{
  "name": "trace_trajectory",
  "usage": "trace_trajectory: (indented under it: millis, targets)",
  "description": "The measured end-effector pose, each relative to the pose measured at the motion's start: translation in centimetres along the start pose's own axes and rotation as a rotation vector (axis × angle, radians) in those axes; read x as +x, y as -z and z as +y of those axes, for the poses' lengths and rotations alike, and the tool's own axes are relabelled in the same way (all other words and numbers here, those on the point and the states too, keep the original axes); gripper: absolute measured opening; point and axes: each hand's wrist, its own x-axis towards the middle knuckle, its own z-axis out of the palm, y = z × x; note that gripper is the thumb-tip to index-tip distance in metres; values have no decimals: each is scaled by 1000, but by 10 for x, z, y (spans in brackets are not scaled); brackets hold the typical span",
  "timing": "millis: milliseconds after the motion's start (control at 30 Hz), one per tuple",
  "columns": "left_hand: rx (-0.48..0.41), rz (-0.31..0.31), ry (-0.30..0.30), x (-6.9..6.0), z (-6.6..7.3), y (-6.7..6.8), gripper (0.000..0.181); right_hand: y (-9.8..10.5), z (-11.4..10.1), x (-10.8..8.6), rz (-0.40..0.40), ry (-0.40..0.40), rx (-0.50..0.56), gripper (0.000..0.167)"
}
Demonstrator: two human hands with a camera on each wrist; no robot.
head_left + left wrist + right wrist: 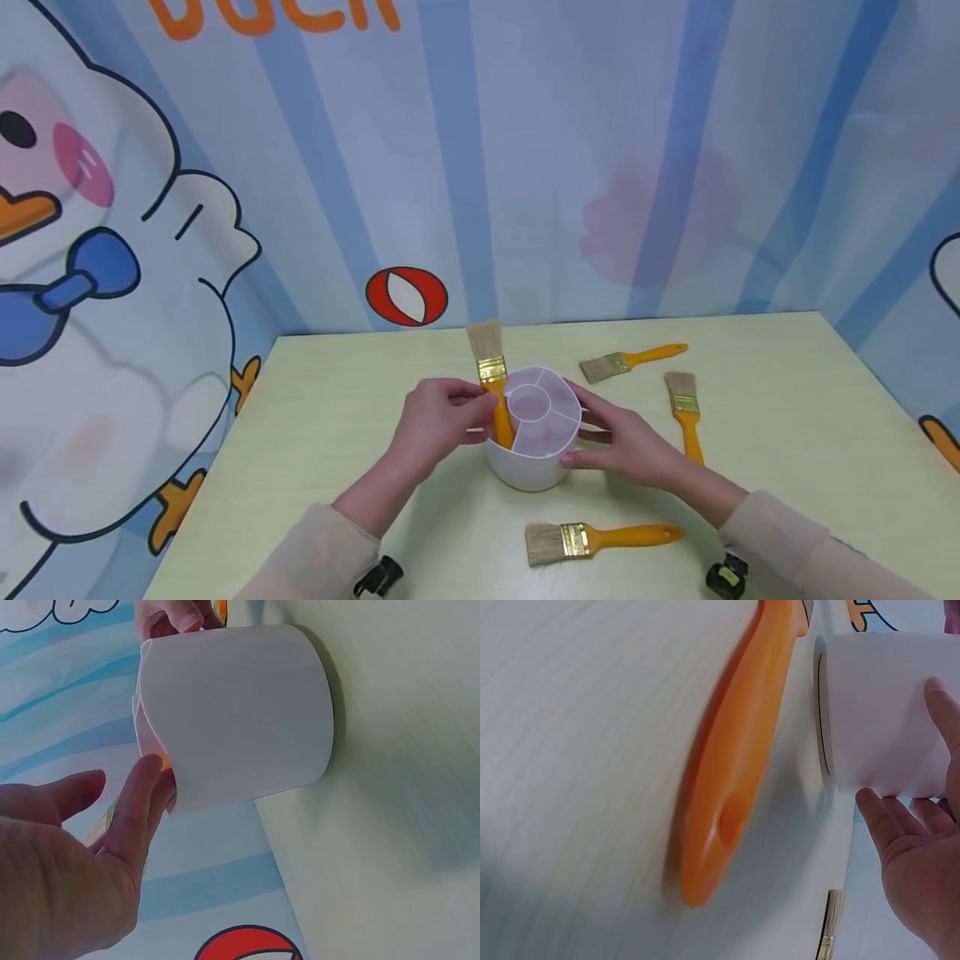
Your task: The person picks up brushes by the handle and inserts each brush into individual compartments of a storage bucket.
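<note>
A white round desk organizer, its top split into compartments around a middle ring, stands upright on the table. One paintbrush with a yellow-orange handle stands bristles up in its left compartment, tilted a little left. My left hand is at that brush's handle by the rim. In the left wrist view, the left thumb is apart from the fingers, with the brush partly hidden behind them. My right hand holds the organizer's right side, thumb on the front and fingers around the side.
Another paintbrush lies in front of the organizer, handle to the right. Two more, one at the back and one at the right, lie on the pale table. A printed cloth backdrop rises behind the table's far edge.
</note>
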Motion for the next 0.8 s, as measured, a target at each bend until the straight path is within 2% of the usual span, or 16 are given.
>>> trace_trajectory:
  millis: [200, 400, 600, 800]
  targets:
    - [-14, -67, 23, -4, 3, 5, 30, 1, -2, 0, 1, 2, 1, 101]
    - [-147, -127, 88, -9, 1, 9, 36, 1, -1, -1, -5, 0, 12, 101]
    - [-219, -133, 106, -14, -4, 12, 37, 1, 0, -2, -1, 7, 17, 101]
    - [-207, -134, 125, -18, -8, 16, 39, 0, -1, -1, -4, 3, 21, 103]
